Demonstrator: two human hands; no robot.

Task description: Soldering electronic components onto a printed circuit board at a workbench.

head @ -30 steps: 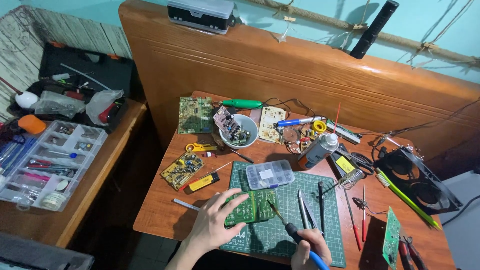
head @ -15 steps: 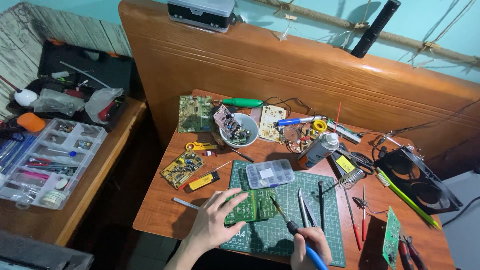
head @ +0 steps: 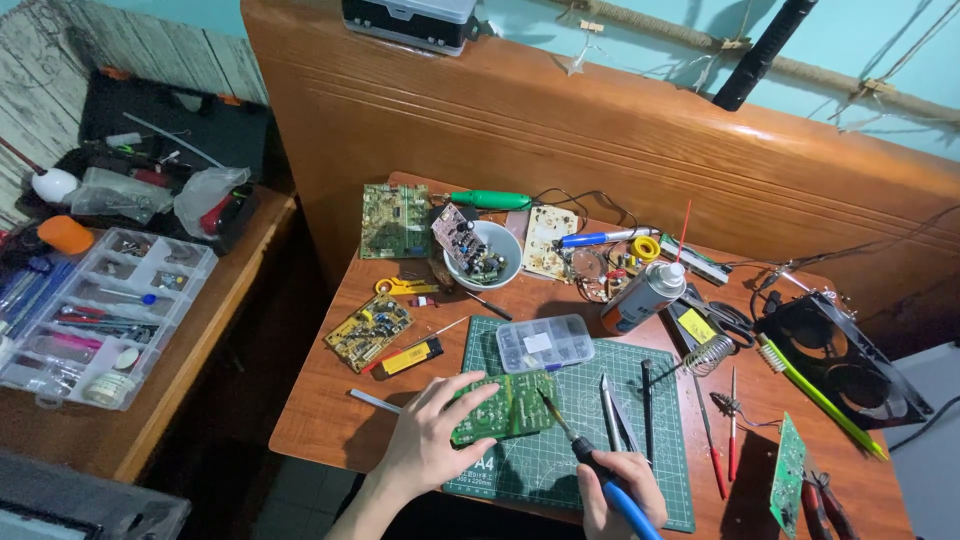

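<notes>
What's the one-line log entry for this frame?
left hand: pressing green circuit board | right hand: holding soldering iron, tip at board | surface: cutting mat

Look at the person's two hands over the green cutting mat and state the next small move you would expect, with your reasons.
Probably a small lowering of the blue-handled soldering iron so its tip meets the green circuit board. The right hand holds the iron angled at the board's right edge, and the left hand presses the board flat on the green cutting mat.

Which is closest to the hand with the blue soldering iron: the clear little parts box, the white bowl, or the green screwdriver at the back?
From the right hand:
1. Clear parts box, just ahead on the green mat.
2. White bowl, farther back, a bit left.
3. Green screwdriver, farthest, by the wooden backboard.
</notes>
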